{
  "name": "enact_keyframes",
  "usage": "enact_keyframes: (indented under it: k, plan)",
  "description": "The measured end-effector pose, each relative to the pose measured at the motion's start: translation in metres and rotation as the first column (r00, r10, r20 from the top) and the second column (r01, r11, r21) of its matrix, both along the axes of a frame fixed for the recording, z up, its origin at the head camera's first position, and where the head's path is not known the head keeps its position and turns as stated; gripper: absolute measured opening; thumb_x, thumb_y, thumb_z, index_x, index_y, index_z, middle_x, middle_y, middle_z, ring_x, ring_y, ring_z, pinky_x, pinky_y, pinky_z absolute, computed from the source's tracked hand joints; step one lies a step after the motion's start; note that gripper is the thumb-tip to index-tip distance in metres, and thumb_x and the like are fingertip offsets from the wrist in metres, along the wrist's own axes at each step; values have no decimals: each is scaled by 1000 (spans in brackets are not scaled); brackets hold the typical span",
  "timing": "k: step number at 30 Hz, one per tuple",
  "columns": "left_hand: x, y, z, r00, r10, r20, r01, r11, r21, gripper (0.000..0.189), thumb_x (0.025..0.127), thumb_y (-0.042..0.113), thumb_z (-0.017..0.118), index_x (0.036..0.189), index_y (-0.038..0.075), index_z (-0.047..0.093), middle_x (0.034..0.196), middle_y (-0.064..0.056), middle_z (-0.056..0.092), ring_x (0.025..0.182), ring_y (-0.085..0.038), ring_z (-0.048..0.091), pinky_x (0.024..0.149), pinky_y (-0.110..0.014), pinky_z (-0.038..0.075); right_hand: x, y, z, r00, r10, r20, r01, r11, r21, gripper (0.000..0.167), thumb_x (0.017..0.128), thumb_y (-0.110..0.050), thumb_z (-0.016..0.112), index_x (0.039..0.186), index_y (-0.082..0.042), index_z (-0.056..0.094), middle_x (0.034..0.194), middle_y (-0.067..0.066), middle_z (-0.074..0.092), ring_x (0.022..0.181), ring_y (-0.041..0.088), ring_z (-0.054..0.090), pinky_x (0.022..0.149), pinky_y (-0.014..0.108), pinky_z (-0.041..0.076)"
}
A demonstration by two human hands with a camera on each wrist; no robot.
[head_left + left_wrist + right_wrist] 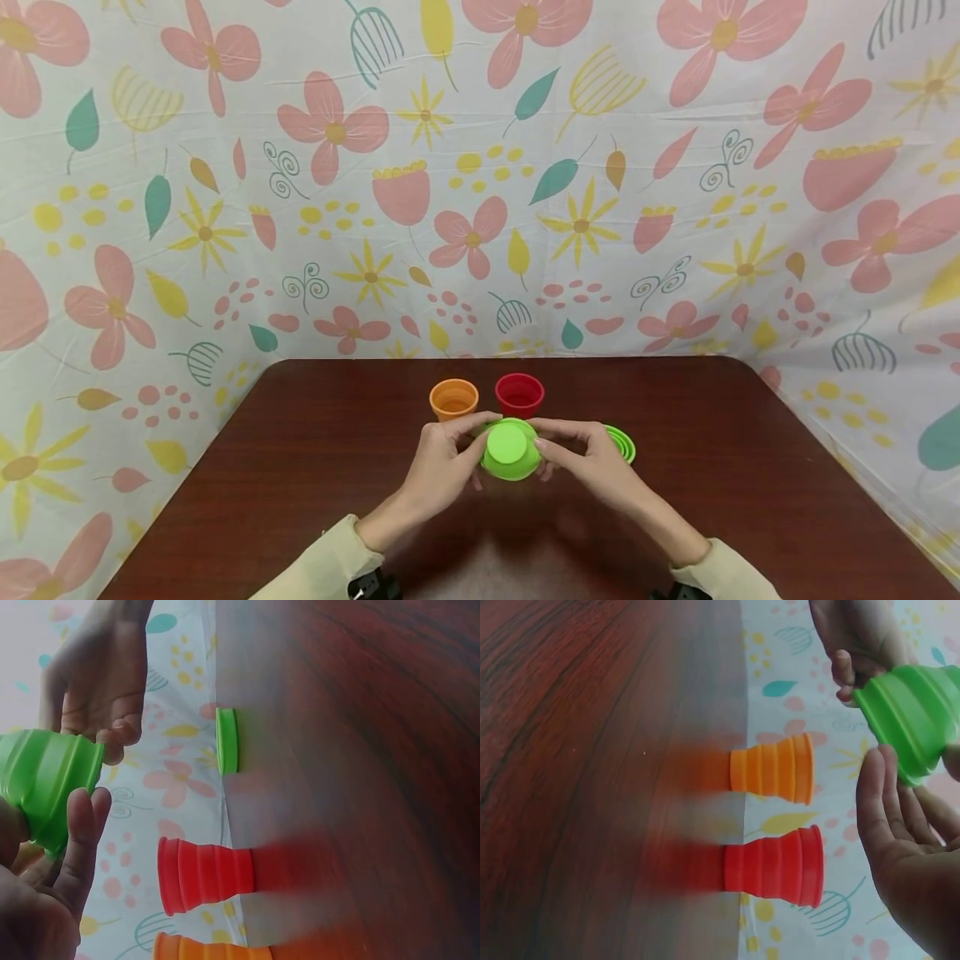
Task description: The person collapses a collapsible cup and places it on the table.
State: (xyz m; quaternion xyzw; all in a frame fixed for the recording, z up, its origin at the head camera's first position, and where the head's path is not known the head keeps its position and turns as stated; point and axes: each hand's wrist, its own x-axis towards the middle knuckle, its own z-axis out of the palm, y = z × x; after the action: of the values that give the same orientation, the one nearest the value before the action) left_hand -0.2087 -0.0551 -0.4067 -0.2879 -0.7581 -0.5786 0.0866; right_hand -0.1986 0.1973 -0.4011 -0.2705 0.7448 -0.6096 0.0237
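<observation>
Both hands hold a light-green collapsible cup point(510, 446) above the table, its ribbed wall extended. Its narrow base faces up toward the head camera and its wide rim points down. The left hand point(441, 467) grips its left side between thumb and fingers; the right hand point(592, 468) grips the right side the same way. Beyond them stand an orange cup point(453, 400) and a red cup point(519, 395), both extended and upright. Behind the right hand lies a flat green ringed piece point(622, 444), partly hidden; in the left wrist view this green piece point(227, 741) appears low and thin.
The dark brown wooden table point(337, 425) has a glossy surface. A white curtain point(480, 167) with printed flowers and leaves hangs behind it and along both sides.
</observation>
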Motion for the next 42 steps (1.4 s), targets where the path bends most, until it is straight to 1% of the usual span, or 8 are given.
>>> enact_keyframes:
  k: [6, 17, 21, 25, 28, 31, 37, 42]
  plan:
    - [0, 0, 0, 999, -18, 47, 16, 999, 33, 25, 106, 11, 66, 129, 11, 75, 93, 1, 75, 49, -33, 64, 47, -55, 58, -1, 1, -1, 998, 57, 30, -55, 997, -47, 40, 107, -9, 61, 146, 0, 61, 125, 19, 72, 79, 41, 73, 76, 55, 64]
    - [0, -1, -2, 984, -110, 138, 96, 990, 99, 29, 111, 24, 59, 136, 15, 69, 104, -5, 73, 54, -32, 63, 46, -39, 58, 0, -6, 0, 996, -40, -81, 40, 999, 2, 37, 104, -9, 67, 141, -7, 67, 98, 11, 75, 75, 41, 70, 73, 45, 64]
    - [0, -3, -4, 960, -232, 158, 206, 965, 165, 38, 113, 15, 51, 148, 2, 58, 122, -15, 67, 62, -47, 61, 51, -39, 61, 0, -7, -1, 991, -66, -115, 67, 998, 5, 37, 104, -9, 67, 141, -7, 67, 98, 9, 76, 75, 38, 70, 71, 45, 64]
    - [0, -5, -6, 918, -371, 141, 332, 913, 239, 46, 108, 4, 51, 154, -4, 48, 137, -24, 58, 75, -64, 59, 60, -54, 63, -1, -7, -2, 988, -97, -119, 98, 995, 2, 38, 104, -8, 67, 142, -6, 66, 99, 8, 77, 76, 40, 70, 69, 47, 64]
    - [0, -5, -7, 903, -407, 135, 362, 892, 269, 49, 106, 2, 54, 154, -5, 47, 140, -25, 57, 79, -67, 60, 64, -60, 62, 0, -8, -2, 986, -106, -125, 107, 994, 1, 38, 104, -7, 67, 142, -5, 66, 99, 7, 78, 76, 41, 70, 68, 47, 64]
    - [0, -5, -7, 907, -401, 127, 358, 894, 271, 50, 105, 0, 57, 153, -8, 47, 141, -25, 57, 79, -60, 65, 64, -59, 62, 0, -9, -2, 984, -113, -139, 115, 993, 9, 38, 103, -6, 68, 141, -5, 67, 97, 6, 77, 74, 40, 69, 67, 46, 64]
    - [0, -6, -6, 931, -347, 114, 315, 921, 230, 50, 102, -4, 61, 151, -4, 52, 137, -22, 61, 80, -28, 74, 63, -54, 64, 2, -12, -4, 982, -118, -148, 124, 992, 27, 39, 102, -3, 67, 141, -6, 67, 96, 6, 76, 71, 40, 68, 64, 45, 64]
    - [-1, -3, -6, 955, -277, 105, 254, 948, 190, 52, 98, -8, 61, 148, 6, 59, 134, -14, 66, 79, -27, 74, 62, -53, 64, 2, -14, -6, 979, -131, -154, 136, 990, 22, 38, 102, -6, 69, 140, -5, 68, 120, 12, 75, 67, 36, 69, 61, 44, 64]
